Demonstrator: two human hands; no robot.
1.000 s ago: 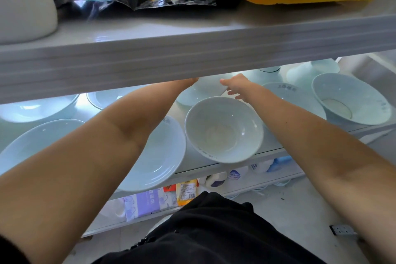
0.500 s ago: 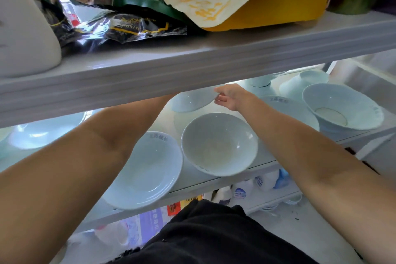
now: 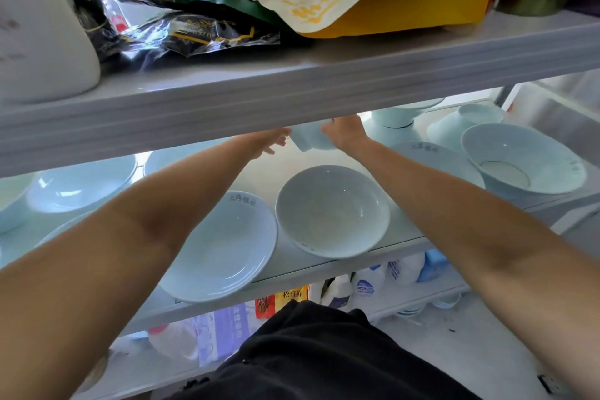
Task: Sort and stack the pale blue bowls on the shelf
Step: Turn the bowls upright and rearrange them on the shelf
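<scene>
Both hands reach far back on the shelf; the right hand grips a small bowl.
The upper shelf cuts off the bowl's top and the fingertips. The left hand, blurred, lies loosely open just left of the bowl, and I cannot tell whether they touch. A deep bowl sits nearer.

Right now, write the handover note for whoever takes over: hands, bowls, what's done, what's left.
Right hand: grips a small bowl, tilted, at the back of the shelf.
Left hand: open beside it, contact unclear.
Bowls: deep bowl and shallow bowl at the front edge, flared bowl right, more spread behind.
Done: no finished stack in view.
Left: sort by shape and stack all.
</scene>
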